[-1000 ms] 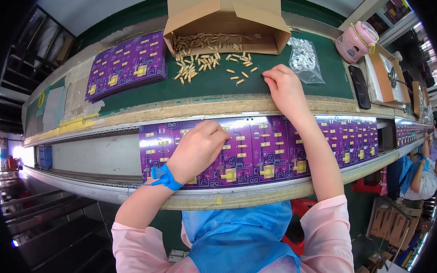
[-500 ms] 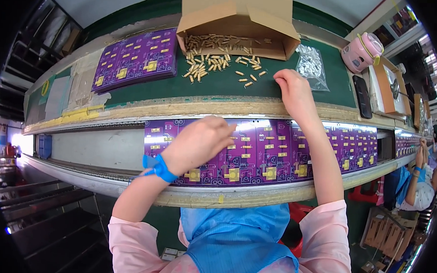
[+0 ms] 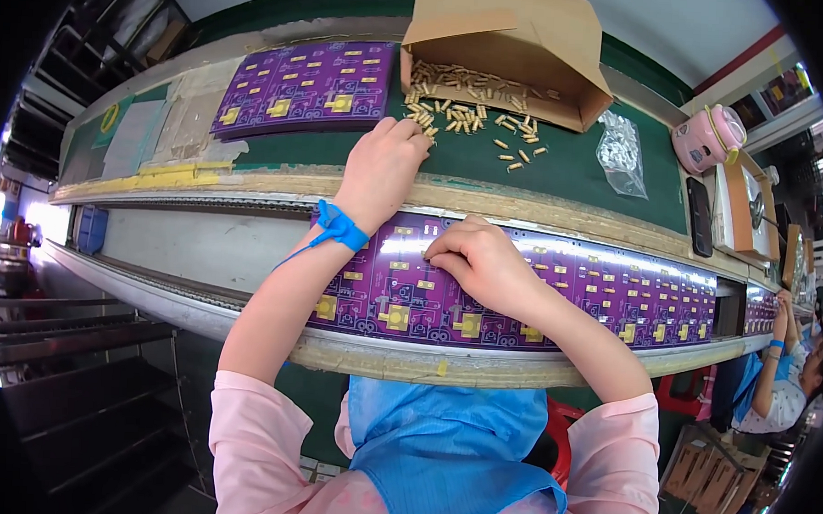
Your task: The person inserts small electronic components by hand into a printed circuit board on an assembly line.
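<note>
On the green mat at the back, my left hand [image 3: 388, 167] has its fingers curled down at the near edge of a pile of small tan cylindrical parts with wire leads [image 3: 463, 118]. What its fingertips hold, if anything, is hidden. A blue wrist strap [image 3: 338, 227] is on that wrist. My right hand [image 3: 486, 268] is pinched low over the row of purple circuit boards [image 3: 612, 298], its fingertips close to a board's surface. Whatever is in that pinch is too small to make out. Similar tan parts and yellow blocks sit on the boards.
An open cardboard box [image 3: 508, 41] spills more parts at the back. Left of it lies a stack of purple boards [image 3: 304, 87]. To the right are a clear bag of silvery pieces [image 3: 622, 154], a pink container [image 3: 709, 139] and a phone [image 3: 699, 217]. A co-worker [image 3: 783, 374] sits far right.
My left hand has gone from the boards up to the pile of parts. My right hand has come from the mat down and left onto the boards. The view has shifted slightly.
</note>
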The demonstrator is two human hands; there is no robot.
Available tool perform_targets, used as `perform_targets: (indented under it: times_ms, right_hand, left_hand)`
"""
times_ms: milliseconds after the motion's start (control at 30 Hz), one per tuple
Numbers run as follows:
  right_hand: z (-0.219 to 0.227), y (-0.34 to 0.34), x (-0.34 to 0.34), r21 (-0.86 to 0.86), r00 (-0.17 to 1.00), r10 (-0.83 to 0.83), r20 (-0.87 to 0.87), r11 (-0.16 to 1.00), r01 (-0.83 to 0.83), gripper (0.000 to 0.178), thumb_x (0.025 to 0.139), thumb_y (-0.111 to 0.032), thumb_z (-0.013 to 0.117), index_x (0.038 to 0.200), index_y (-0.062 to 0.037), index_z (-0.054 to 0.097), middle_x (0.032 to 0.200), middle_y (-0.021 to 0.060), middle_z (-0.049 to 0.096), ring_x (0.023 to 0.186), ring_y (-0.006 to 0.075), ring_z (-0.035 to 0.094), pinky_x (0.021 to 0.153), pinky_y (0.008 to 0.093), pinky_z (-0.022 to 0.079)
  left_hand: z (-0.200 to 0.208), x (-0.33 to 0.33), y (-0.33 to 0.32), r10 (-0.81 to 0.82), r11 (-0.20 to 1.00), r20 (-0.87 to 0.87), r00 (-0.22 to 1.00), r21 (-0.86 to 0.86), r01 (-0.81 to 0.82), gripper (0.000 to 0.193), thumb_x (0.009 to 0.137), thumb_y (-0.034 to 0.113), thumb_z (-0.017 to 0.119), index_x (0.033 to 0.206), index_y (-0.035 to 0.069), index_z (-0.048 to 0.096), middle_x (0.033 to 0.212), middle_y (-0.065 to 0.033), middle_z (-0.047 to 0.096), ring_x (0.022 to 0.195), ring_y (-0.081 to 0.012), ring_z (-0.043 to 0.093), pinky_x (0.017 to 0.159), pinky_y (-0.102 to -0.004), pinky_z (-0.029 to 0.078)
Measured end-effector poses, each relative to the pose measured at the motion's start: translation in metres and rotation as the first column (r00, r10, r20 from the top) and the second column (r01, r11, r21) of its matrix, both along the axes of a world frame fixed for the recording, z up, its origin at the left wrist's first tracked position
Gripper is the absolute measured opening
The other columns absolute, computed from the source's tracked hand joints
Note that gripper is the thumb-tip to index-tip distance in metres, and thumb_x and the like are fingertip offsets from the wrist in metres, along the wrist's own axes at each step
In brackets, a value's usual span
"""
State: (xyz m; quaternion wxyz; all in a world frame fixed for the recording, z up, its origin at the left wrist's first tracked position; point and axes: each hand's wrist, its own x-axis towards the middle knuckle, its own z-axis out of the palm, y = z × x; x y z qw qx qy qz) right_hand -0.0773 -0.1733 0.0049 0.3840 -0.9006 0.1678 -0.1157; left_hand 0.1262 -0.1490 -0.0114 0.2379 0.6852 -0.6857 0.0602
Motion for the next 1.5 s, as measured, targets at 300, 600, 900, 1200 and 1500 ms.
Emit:
perform_targets:
  times_ms: [300, 600, 900, 1200, 1500]
  right_hand:
    - [0.0, 0.001, 0.002, 0.018, 0.999, 0.036, -0.027, 0.999, -0.036, 0.011, 0.084, -0.01, 0.067, 0.088, -0.0017, 0.073, 0.09, 0.0109, 0.072, 0.092, 0.031, 0.063, 0.086, 0.0406, 0.05]
    - [-0.008, 0.012, 0.0, -0.197, 0.996, 0.033, 0.082, 0.98, -0.017, 0.008, 0.081, -0.009, 0.072, 0.086, -0.0028, 0.072, 0.086, 0.0082, 0.068, 0.088, 0.0277, 0.062, 0.08, 0.0386, 0.052]
    - [-0.005, 0.02, 0.005, -0.43, 0.999, 0.034, -0.02, 0.902, -0.039, 0.009, 0.074, -0.005, 0.069, 0.082, -0.0053, 0.071, 0.082, 0.0072, 0.064, 0.086, 0.0259, 0.059, 0.075, 0.0384, 0.051]
    - [0.015, 0.02, 0.004, -0.4, 0.986, 0.058, -0.156, 0.909, -0.116, 0.013, 0.072, -0.008, 0.069, 0.083, -0.0026, 0.069, 0.081, 0.0119, 0.068, 0.086, 0.0291, 0.063, 0.077, 0.0399, 0.052]
    - [0.031, -0.006, -0.016, -0.177, 0.991, -0.019, -0.133, 0.984, -0.005, 0.017, 0.085, -0.015, 0.069, 0.095, -0.0014, 0.07, 0.095, 0.0132, 0.07, 0.096, 0.0319, 0.064, 0.086, 0.042, 0.051]
  left_hand:
    - [-0.006, -0.002, 0.0, 0.041, 0.994, -0.154, 0.987, -0.095, -0.057, 0.017, 0.083, 0.007, 0.068, 0.099, 0.001, 0.069, 0.09, -0.0123, 0.064, 0.092, -0.031, 0.061, 0.082, -0.0407, 0.05]
    - [-0.002, -0.002, 0.002, -0.091, 0.988, -0.179, 0.98, -0.137, 0.067, 0.014, 0.084, 0.003, 0.066, 0.097, 0.0, 0.07, 0.091, -0.0138, 0.065, 0.09, -0.0321, 0.061, 0.08, -0.0406, 0.05]
    - [0.013, -0.001, 0.011, -0.145, 0.981, -0.307, 0.941, -0.166, 0.097, 0.012, 0.086, 0.002, 0.062, 0.097, 0.0, 0.068, 0.093, -0.0148, 0.065, 0.091, -0.034, 0.063, 0.081, -0.0409, 0.051]
    - [0.037, -0.001, 0.047, -0.148, 0.986, -0.54, 0.828, -0.018, 0.165, 0.015, 0.083, 0.001, 0.07, 0.098, -0.001, 0.072, 0.09, -0.0128, 0.07, 0.081, -0.0246, 0.068, 0.073, -0.0321, 0.054]
    - [0.02, 0.006, 0.097, -0.047, 0.951, -0.604, 0.796, 0.216, 0.22, 0.012, 0.085, 0.003, 0.068, 0.096, 0.0, 0.072, 0.092, -0.0127, 0.071, 0.086, -0.0255, 0.067, 0.077, -0.0342, 0.053]
